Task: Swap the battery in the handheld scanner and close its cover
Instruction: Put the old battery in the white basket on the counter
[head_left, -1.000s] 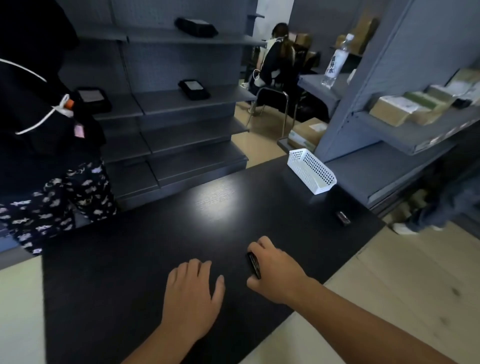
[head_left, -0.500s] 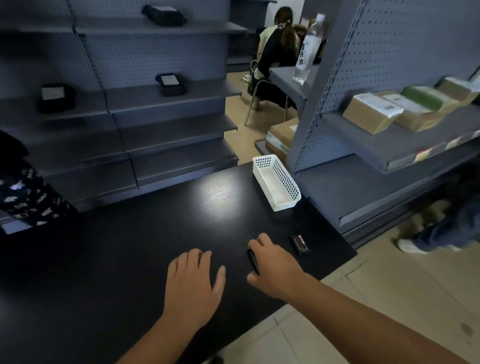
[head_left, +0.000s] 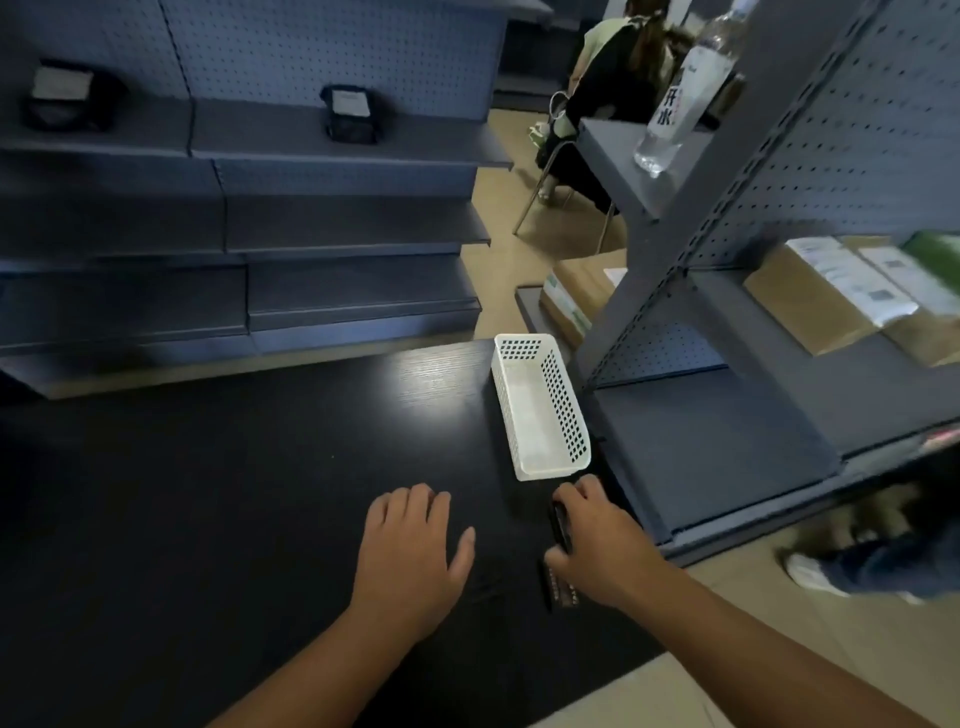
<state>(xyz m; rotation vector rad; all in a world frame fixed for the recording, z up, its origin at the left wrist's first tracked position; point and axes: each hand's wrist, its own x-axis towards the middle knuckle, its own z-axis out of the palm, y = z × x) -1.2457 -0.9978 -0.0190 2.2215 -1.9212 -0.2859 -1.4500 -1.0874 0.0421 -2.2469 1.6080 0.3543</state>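
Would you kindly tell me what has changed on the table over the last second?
Only the camera swung right. The right hand still grips the black scanner, the left hand still lies flat on the black table, and the white basket stays put.

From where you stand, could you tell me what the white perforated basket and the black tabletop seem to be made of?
The white perforated basket looks like moulded plastic with a slight sheen: thin walls, regular square holes. The black tabletop looks like wood or wood-grain laminate, satin: fine grain lines show in the glare.

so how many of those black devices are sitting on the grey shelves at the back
2: one black device on the upper shelf at far left, another further right on that shelf. More may lie outside the frame.
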